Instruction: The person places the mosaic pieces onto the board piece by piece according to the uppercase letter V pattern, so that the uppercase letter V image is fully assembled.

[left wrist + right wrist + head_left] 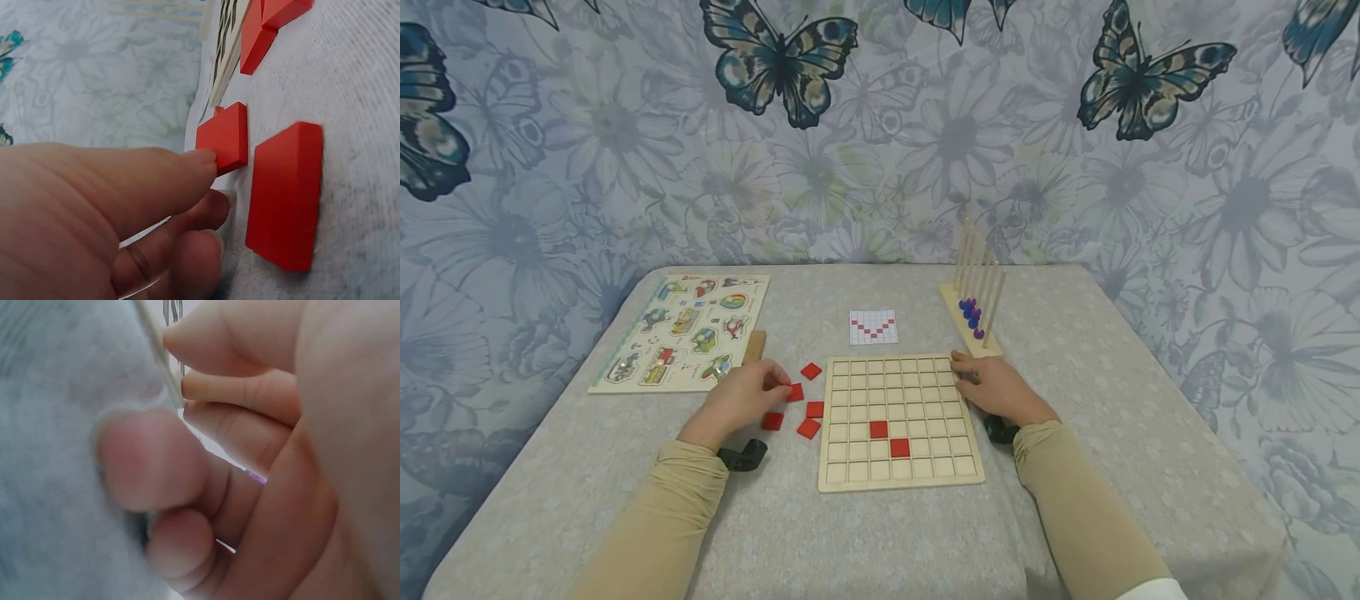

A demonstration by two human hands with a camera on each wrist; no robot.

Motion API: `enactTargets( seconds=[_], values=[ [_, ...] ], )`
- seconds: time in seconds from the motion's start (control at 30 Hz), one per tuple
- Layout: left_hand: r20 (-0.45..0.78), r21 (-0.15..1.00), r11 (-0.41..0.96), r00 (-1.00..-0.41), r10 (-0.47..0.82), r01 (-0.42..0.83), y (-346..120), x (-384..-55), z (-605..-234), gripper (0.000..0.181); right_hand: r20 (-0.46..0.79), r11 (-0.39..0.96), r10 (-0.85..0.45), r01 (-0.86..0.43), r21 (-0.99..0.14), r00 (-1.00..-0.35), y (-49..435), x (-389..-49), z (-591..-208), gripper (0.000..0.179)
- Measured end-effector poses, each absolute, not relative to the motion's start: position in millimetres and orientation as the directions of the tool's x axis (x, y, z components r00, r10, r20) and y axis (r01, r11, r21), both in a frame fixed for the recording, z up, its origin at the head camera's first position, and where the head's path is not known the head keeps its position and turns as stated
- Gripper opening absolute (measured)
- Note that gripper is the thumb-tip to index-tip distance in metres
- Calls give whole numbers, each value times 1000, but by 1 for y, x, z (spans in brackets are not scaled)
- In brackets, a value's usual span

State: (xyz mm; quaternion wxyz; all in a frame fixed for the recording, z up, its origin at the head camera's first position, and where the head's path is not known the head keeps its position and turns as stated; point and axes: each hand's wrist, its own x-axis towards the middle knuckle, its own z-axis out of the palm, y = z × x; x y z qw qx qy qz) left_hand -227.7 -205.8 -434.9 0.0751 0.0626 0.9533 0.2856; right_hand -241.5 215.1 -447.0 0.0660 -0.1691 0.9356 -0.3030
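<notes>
While the left hand (743, 400) pinches a tile (796, 392), the right hand (1000, 390), fingers bent, grips the board (917, 377) near its corner.

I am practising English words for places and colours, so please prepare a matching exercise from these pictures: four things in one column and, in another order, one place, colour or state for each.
Column one
1. left hand
2. right hand
3. pattern card
4. peg stand

Column two
A. white, with a red V pattern
B. carries blue and purple beads
C. touches a red tile
D. touches the right edge of the grid board

Right pairs
1-C, 2-D, 3-A, 4-B
</notes>
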Motion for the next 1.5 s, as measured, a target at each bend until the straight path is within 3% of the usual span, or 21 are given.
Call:
enactTargets(
  seconds=[1.0, 1.5],
  values=[
    [-23, 593, 797, -987, 160, 115, -205, -228, -433, 14, -18, 755, -361, -281, -593, -932, 215, -241, -446, 46],
    [25, 682, 713, -979, 202, 164, -193, -226, -438, 13, -14, 754, -366, -288, -590, -931, 215, -241, -446, 47]
  ],
)
